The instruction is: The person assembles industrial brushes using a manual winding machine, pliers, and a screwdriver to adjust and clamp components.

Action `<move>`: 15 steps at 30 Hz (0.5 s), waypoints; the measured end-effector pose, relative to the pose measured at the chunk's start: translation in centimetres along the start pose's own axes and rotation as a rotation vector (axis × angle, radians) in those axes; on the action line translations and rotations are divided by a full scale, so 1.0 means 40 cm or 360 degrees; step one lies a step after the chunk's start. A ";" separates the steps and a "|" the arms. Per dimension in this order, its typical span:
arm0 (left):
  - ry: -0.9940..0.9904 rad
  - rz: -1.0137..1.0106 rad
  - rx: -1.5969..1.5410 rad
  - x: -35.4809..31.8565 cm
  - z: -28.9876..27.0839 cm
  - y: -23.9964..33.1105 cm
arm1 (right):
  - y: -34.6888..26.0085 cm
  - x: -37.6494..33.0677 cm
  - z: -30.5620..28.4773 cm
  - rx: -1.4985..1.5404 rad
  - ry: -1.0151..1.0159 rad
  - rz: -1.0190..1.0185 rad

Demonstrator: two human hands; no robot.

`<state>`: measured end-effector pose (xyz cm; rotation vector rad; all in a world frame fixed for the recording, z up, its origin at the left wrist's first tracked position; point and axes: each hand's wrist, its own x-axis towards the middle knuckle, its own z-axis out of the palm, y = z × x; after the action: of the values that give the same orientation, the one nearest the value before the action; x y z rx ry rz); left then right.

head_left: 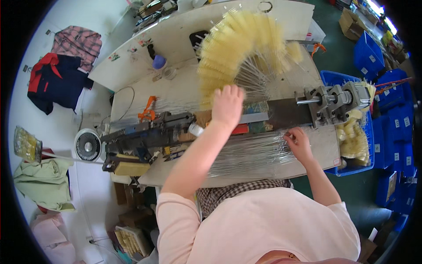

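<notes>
1. Wires [250, 154] lie in a loose, thin, silvery spread along the near edge of the worktop [325, 141], running roughly parallel to that edge.
2. The right hand [299, 143] is at the right ends of the wires, fingers bent and thumb close to the forefinger; whether it grips any, I cannot tell.
3. The left hand [228, 105] reaches across the middle of the worktop, back upward, fingers mostly straight and together, at the near left end of the brushes [224, 42]. Its underside is hidden, so I cannot tell what it has hold of.
4. The brushes, yellow with wire stems, fan out in an arc toward the far edge, stems pointing inward.
5. Between the brushes and the wires sit a steel strip [255, 117], a red block [240, 129] and a dark plate [288, 113].
6. A metal fixture [336, 101] with a rod stands at the right edge; a black machine [167, 125] stretches toward the left edge, an orange clamp [148, 110] just beyond it.
7. Beside the right edge, a blue bin [371, 152] holds yellow pieces [354, 141].
</notes>
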<state>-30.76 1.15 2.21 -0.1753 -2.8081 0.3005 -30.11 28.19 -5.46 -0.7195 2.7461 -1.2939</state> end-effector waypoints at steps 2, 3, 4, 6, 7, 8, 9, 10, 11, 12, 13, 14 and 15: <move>-0.0245 0.0051 0.0250 0.037 0.034 -0.036 | 0.007 -0.023 -0.025 0.0358 -0.0029 0.0257; -0.0232 0.0063 0.0259 0.045 0.038 -0.041 | 0.013 -0.036 -0.038 0.0718 0.0122 0.0489; -0.0264 0.0116 0.0202 0.054 0.032 -0.033 | 0.025 -0.052 -0.054 0.1075 0.0289 0.0731; -0.0289 0.0203 0.0138 0.063 -0.020 -0.024 | 0.057 -0.083 -0.096 0.1308 0.0407 0.0770; -0.0283 0.0233 0.0145 0.083 -0.050 -0.027 | 0.063 -0.087 -0.111 0.1527 0.0503 0.0793; -0.0141 0.0277 0.0173 0.099 -0.077 -0.030 | 0.056 -0.084 -0.122 0.1537 0.0524 0.0802; 0.0000 0.0319 0.0198 0.118 -0.105 -0.036 | 0.046 -0.076 -0.133 0.1682 0.0619 0.0721; 0.0122 0.0370 0.0230 0.147 -0.137 -0.048 | 0.034 -0.075 -0.145 0.1820 0.0712 0.0642; 0.0245 0.0417 0.0256 0.189 -0.169 -0.062 | 0.018 -0.066 -0.154 0.1819 0.0727 0.0657; 0.0162 0.0414 0.0389 0.243 -0.204 -0.063 | 0.001 -0.053 -0.163 0.1836 0.0777 0.0635; 0.0077 0.0385 0.0547 0.282 -0.233 -0.076 | -0.020 -0.038 -0.164 0.1867 0.0796 0.0594; 0.0079 0.0381 0.0547 0.315 -0.224 -0.100 | -0.036 -0.027 -0.163 0.1865 0.0795 0.0591; 0.0201 0.0452 0.0666 0.347 -0.207 -0.127 | -0.052 -0.017 -0.162 0.1868 0.0754 0.0555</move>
<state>-41.67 -0.11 15.09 -0.4762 -2.5232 0.8964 -30.03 32.04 0.18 0.1794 1.5964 -2.6812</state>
